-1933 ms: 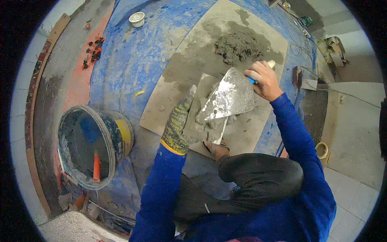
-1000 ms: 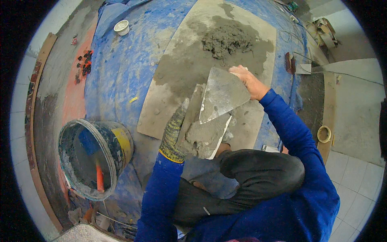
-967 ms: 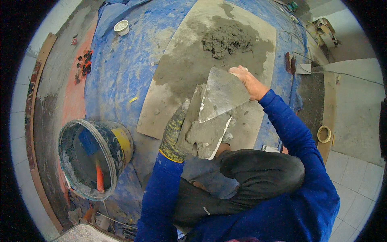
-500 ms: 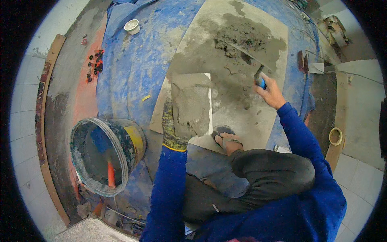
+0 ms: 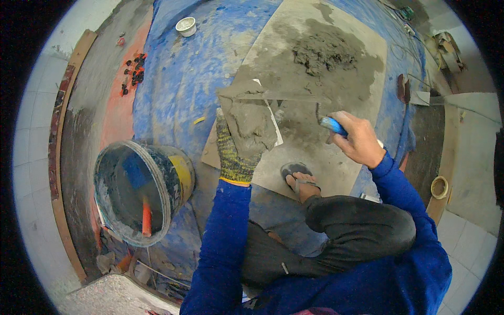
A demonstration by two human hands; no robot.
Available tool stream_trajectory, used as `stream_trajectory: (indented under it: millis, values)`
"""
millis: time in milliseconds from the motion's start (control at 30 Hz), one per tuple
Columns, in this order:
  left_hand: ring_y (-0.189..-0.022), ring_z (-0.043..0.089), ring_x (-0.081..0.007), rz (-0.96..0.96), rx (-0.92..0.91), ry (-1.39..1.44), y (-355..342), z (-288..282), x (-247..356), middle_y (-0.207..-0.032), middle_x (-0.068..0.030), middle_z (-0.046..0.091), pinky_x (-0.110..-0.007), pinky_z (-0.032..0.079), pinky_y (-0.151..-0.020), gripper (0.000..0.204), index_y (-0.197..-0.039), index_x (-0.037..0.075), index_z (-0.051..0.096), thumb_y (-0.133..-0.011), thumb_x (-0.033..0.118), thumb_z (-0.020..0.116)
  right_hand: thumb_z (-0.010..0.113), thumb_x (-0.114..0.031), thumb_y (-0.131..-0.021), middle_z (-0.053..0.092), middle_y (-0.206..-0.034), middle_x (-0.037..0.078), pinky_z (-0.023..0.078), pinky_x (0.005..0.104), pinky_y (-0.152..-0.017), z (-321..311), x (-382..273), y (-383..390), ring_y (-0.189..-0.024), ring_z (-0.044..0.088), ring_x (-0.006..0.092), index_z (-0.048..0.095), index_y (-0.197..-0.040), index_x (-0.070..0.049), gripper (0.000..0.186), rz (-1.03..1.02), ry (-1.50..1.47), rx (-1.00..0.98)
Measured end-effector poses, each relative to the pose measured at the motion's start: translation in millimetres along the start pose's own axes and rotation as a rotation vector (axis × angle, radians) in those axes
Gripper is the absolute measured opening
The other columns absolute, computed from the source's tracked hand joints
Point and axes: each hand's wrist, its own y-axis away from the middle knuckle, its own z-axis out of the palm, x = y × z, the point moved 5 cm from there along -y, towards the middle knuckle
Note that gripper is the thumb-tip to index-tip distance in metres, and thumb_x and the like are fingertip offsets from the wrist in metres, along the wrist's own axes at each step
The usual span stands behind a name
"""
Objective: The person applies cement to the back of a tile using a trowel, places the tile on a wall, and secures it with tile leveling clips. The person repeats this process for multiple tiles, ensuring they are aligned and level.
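My left hand [image 5: 234,160], in a yellow-and-black knit glove, holds a pale tile [image 5: 275,126] from below and its left side. Wet grey mortar [image 5: 247,118] covers most of the tile's upper face; the fingers under it are hidden. In my bare right hand [image 5: 361,139] is the blue handle of a trowel [image 5: 332,125]. Its long thin blade reaches left, with the tip end over the far part of the tile, seen nearly edge-on. A heap of mortar [image 5: 328,55] lies beyond on a large pale board [image 5: 336,170] smeared with more of it.
A bucket [image 5: 179,181] with an orange-handled tool [image 5: 146,218] stands at the left. Farther off are a white tub [image 5: 186,27] and small black-and-red pieces [image 5: 134,73] by the blue tarp [image 5: 178,79]. A tape roll [image 5: 439,187] lies right. My sandalled foot [image 5: 301,178] rests on the board.
The trowel has come away from the mortar heap, toward me and left, and its blade now reaches over the tile. The tile has turned and tilted somewhat in my left hand.
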Motion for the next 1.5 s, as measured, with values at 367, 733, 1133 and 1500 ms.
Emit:
stream_trajectory:
  millis: [367,733,1133,1500]
  values:
    - [-0.142,0.044,-0.0336,-0.178,-0.271,-0.252,-10,-16,-32,-0.155,-0.0146,0.045,-0.056,0.036,-0.12,0.057,-0.154,0.013,0.041,-0.11,0.049,0.032,0.072,-0.016,-0.086,0.06,-0.081,0.021,0.05,0.0412,-0.068,-30,0,2,-0.07,0.061,0.035,0.062,-0.114,0.002,0.035,0.141,-0.255,0.13]
    - [-0.142,0.044,-0.0323,-0.34,-0.052,0.213,-17,-12,-49,-0.158,-0.0144,0.042,-0.052,0.032,-0.123,0.065,-0.158,0.013,0.036,-0.107,0.054,0.041,0.074,-0.02,-0.089,0.065,-0.089,0.019,0.051,0.0432,-0.069,-25,-16,5,-0.075,0.065,0.0355,0.065,-0.119,-0.002,0.036,0.062,-0.246,0.085]
    - [-0.127,0.058,-0.0352,-0.131,-0.077,-0.765,-24,-32,-23,-0.146,-0.015,0.054,-0.052,0.055,-0.098,0.052,-0.15,0.012,0.045,-0.11,0.044,0.04,0.072,-0.024,-0.09,0.071,-0.104,0.019,0.054,0.0477,-0.079,-25,58,12,-0.092,0.069,0.042,0.067,-0.123,-0.004,0.039,0.101,-0.009,0.096]
    - [-0.14,0.045,-0.0314,0.153,-0.277,-0.585,-14,-41,19,-0.157,-0.0153,0.041,-0.049,0.044,-0.112,0.06,-0.158,0.012,0.033,-0.108,0.045,0.041,0.064,-0.03,-0.099,0.068,-0.088,0.021,0.055,0.0462,-0.067,111,182,74,-0.078,0.069,0.0361,0.063,-0.122,-0.002,0.037,0.874,-0.513,-0.123]
